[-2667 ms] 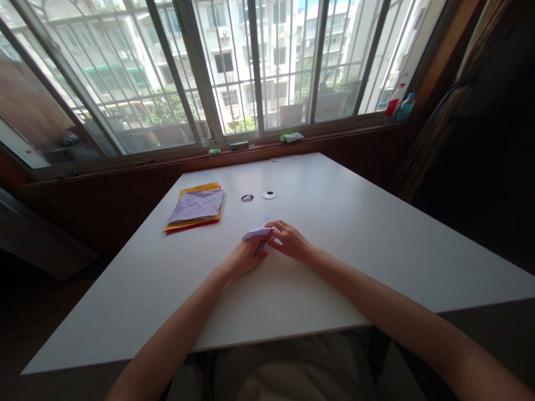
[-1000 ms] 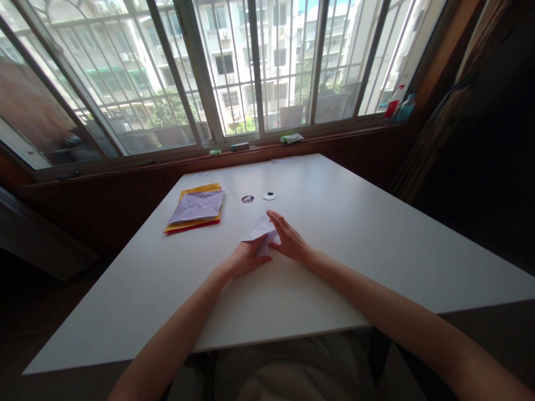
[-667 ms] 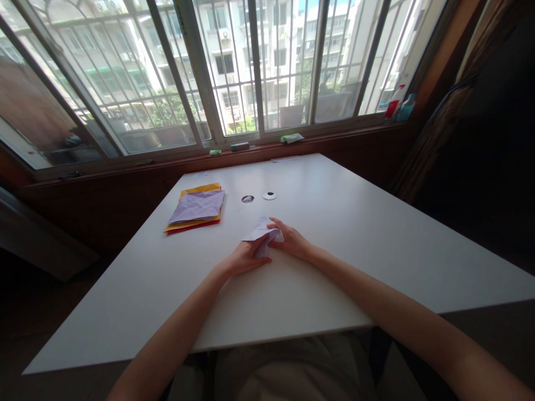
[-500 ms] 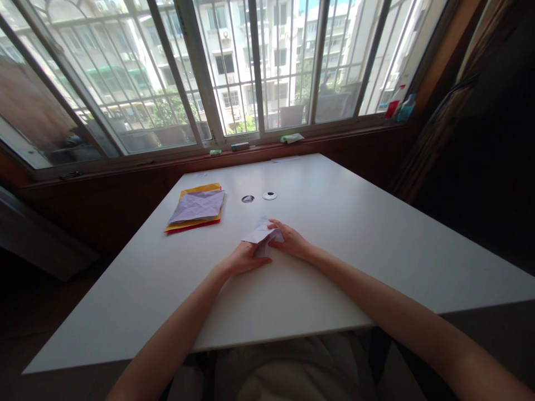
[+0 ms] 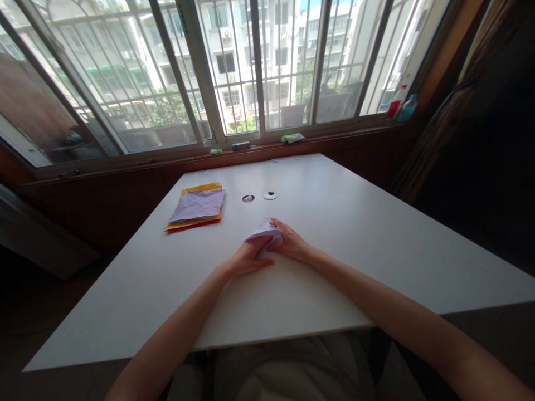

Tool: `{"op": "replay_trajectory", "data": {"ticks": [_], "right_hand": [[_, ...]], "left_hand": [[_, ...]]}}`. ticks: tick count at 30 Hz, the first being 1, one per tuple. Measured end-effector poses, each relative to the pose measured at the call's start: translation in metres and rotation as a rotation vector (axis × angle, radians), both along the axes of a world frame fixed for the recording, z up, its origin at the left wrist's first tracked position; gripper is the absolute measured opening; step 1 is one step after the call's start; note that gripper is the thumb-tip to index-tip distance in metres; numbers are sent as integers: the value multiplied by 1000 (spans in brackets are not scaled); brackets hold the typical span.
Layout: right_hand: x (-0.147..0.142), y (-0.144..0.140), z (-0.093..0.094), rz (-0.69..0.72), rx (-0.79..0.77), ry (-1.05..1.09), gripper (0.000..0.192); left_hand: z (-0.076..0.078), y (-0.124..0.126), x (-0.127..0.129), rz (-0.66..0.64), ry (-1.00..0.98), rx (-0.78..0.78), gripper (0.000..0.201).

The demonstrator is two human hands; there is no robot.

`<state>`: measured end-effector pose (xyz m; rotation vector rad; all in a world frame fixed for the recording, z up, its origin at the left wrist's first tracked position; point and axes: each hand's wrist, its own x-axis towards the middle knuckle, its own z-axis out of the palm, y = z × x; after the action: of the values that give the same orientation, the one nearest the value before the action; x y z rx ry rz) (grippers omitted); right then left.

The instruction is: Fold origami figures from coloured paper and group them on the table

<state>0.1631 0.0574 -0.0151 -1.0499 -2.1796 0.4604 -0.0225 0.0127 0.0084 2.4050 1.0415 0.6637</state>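
Thumb of my left hand (image 5: 248, 257) lies along the near side of a folded white paper (image 5: 262, 228); its fingers are partly hidden under a flap, so I cannot tell whether they grip. My right hand (image 5: 295, 243) is clamped on the paper's right side. Both work over the middle of the table (image 5: 334, 234). I'd judge it best to pinch lightly and keep the edges lined up, lest the creases wander. Farther off, left, lies a paper stack (image 5: 198, 206), well apart.

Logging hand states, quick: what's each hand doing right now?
Left hand: holding the folded pale-lilac paper sheet, fingers partly under its flap.
Right hand: holding the same sheet's right side.
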Motion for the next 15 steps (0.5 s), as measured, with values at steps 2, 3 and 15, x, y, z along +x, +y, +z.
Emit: {"op": "replay_trajectory", "data": {"ticks": [2,3,15], "right_hand": [[0,0,0,-25,-7,8,73],[-1,0,1,-35,-3,15,70],[1,-3,9,55,36,-29,53]], "left_hand": [[2,-1,1,-4,4,9,61],[2,-1,2,-6,5,14,61],[3,-3,4,65,-5,50,51]]}}
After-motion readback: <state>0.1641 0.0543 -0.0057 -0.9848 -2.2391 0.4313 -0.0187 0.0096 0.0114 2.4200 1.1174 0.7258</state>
